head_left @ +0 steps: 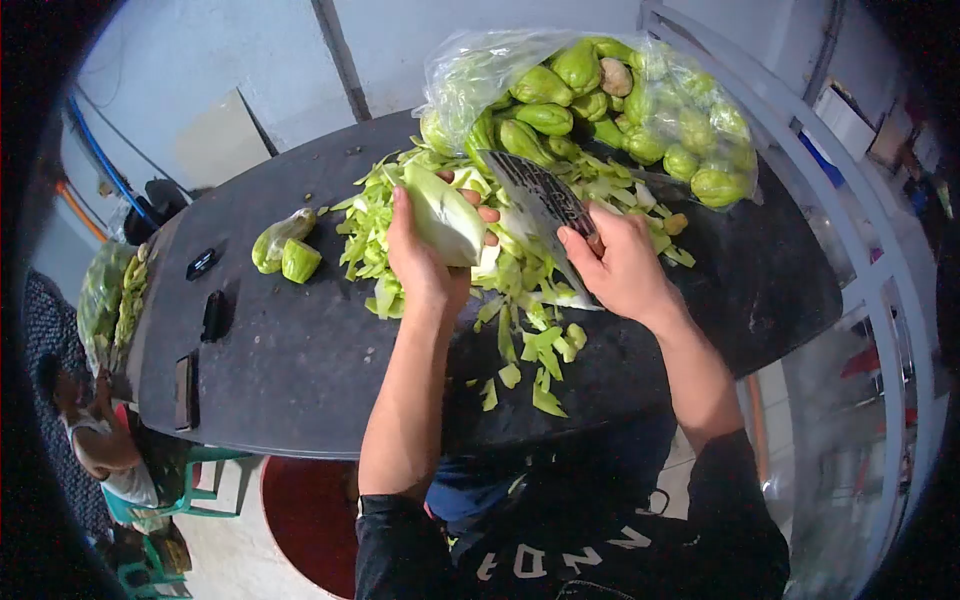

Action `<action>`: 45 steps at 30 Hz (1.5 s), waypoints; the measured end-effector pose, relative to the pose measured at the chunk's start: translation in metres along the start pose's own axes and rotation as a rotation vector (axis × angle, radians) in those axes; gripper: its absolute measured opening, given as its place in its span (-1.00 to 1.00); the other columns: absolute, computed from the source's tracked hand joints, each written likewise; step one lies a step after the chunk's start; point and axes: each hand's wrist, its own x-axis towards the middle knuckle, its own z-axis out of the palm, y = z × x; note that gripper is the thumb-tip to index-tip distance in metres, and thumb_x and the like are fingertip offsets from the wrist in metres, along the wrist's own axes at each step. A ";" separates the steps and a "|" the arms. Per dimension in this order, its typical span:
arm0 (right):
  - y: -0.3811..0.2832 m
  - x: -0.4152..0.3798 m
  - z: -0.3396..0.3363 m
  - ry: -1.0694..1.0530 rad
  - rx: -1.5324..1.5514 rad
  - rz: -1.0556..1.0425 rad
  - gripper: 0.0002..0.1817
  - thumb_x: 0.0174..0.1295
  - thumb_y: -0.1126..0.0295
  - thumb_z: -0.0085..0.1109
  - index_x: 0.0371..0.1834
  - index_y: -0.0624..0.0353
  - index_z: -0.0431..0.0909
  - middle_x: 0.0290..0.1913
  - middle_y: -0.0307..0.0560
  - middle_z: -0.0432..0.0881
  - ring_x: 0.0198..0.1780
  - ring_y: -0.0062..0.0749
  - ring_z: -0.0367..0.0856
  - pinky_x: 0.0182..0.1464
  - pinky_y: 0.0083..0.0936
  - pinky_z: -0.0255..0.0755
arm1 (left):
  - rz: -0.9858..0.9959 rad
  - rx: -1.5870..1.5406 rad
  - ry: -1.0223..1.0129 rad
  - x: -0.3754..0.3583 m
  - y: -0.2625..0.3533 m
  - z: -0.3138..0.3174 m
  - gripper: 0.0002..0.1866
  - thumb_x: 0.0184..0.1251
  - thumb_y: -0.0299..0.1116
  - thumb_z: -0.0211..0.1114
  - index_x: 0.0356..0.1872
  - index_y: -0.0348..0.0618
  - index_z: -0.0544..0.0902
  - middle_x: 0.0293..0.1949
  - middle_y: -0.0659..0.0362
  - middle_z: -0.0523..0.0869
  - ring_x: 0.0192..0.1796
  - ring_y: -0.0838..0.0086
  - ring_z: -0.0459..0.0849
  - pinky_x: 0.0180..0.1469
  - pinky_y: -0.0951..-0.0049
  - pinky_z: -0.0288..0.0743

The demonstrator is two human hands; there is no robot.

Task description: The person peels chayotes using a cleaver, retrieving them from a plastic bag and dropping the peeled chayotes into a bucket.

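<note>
My left hand (424,272) is wrapped round a pale, peeled chayote (443,218), thumb along one side and fingertips showing at the other. In my right hand (628,262) is a cleaver (532,198), its broad, dark-marked blade slanting up and left. The blade stands just right of the chayote, apart from it. My fingers hide most of the handle. Beneath both hands spreads a heap of green peelings (375,235), with some scraps (545,360) trailing toward the near edge.
A clear plastic bag (455,85) of whole green chayotes (545,85) lies at the back of the dark table (300,370). Two chayote pieces (300,260) lie left. Small black objects (213,315) line the left edge. A red tub (300,520) stands below; a person (110,455) sits far left.
</note>
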 end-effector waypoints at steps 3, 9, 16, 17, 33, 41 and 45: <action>0.004 -0.002 0.005 -0.071 0.205 0.126 -0.80 0.34 0.42 0.18 -0.38 0.32 0.44 -0.69 -0.19 0.45 -0.67 -0.60 0.42 -0.61 -0.48 0.22 | -0.087 -0.142 0.009 0.002 0.002 -0.008 -0.43 0.52 0.11 -0.15 0.14 -0.23 0.44 -0.28 0.03 0.68 -0.27 0.21 0.70 -0.33 0.27 0.58; -0.003 -0.005 0.005 -0.251 0.503 0.280 -0.77 0.37 0.35 0.18 -0.40 0.24 0.48 -0.68 -0.33 0.46 -0.71 -0.71 0.36 -0.67 -0.61 0.23 | -0.080 -0.287 0.076 0.004 0.006 -0.009 -0.42 0.50 0.16 -0.12 0.10 -0.20 0.47 -0.27 0.04 0.67 -0.27 0.31 0.68 -0.24 0.37 0.57; 0.000 -0.005 0.004 -0.212 0.552 0.281 -0.75 0.36 0.33 0.21 -0.40 0.25 0.47 -0.69 -0.33 0.46 -0.70 -0.70 0.41 -0.65 -0.62 0.25 | -0.165 -0.516 -0.055 0.004 0.005 -0.022 -0.51 0.48 0.03 -0.12 0.06 -0.16 0.53 -0.25 0.08 0.62 -0.16 0.18 0.62 -0.16 0.18 0.57; 0.002 -0.007 0.004 -0.213 0.551 0.282 -0.75 0.36 0.33 0.21 -0.40 0.25 0.47 -0.69 -0.33 0.46 -0.70 -0.70 0.41 -0.65 -0.62 0.25 | -0.166 -0.517 -0.053 0.003 0.011 -0.029 -0.51 0.48 0.03 -0.12 0.06 -0.16 0.53 -0.25 0.08 0.62 -0.16 0.18 0.62 -0.16 0.18 0.57; 0.041 0.008 -0.062 0.249 0.581 0.189 -0.77 0.36 0.32 0.21 -0.40 0.18 0.47 -0.69 -0.31 0.46 -0.73 -0.65 0.39 -0.66 -0.61 0.26 | 0.046 0.723 1.215 -0.317 0.164 -0.382 -0.43 0.44 0.00 0.10 0.30 -0.18 0.42 0.06 0.06 0.61 -0.01 0.29 0.63 -0.08 0.28 0.61; 0.042 0.021 -0.066 0.198 0.576 0.225 -0.79 0.35 0.35 0.21 -0.41 0.18 0.45 -0.70 -0.31 0.45 -0.74 -0.63 0.41 -0.68 -0.58 0.30 | -0.895 0.640 0.708 -0.366 0.007 -0.348 -0.48 0.45 -0.03 0.15 0.14 -0.31 0.53 -0.03 0.01 0.68 -0.05 0.31 0.67 -0.01 0.29 0.57; 0.058 0.017 -0.068 0.244 0.576 0.253 -0.79 0.34 0.34 0.22 -0.40 0.17 0.46 -0.69 -0.30 0.46 -0.73 -0.63 0.42 -0.66 -0.58 0.30 | -0.984 0.806 0.210 -0.323 0.083 -0.235 -0.50 0.46 -0.04 0.18 0.06 -0.38 0.59 -0.07 -0.02 0.72 -0.07 0.32 0.68 0.02 0.30 0.55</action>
